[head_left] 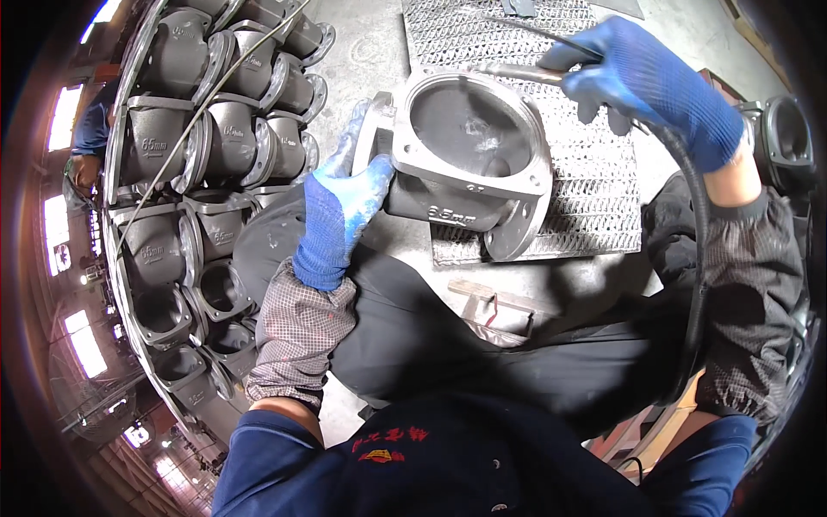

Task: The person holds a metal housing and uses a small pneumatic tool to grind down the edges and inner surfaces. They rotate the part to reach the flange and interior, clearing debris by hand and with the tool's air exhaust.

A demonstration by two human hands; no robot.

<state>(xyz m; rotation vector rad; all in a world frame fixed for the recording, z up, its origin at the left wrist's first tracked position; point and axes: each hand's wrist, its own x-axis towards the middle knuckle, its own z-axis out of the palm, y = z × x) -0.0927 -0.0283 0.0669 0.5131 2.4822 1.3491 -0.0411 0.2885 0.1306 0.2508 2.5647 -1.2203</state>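
Note:
A grey cast-metal valve body (439, 200) with a wide round opening and flanged ends is in front of me, tilted so the opening faces up. My left hand (345, 202), in a blue glove, grips its left flange, thumb on the near side. My right hand (642, 86), also gloved in blue, is wrapped round a slim metal hand tool (521, 74). That tool's end reaches to the far rim of the opening; whether it touches the metal I cannot tell. A thick black hose (699, 250) runs from beneath the right hand down past my right forearm.
Many similar castings (228, 138) are stacked in rows on my left, with a thin rod (202, 108) across them. Beneath the held casting lies a perforated metal mat (594, 189). Another casting (780, 129) stands at far right. A small wooden piece (491, 297) lies near my legs.

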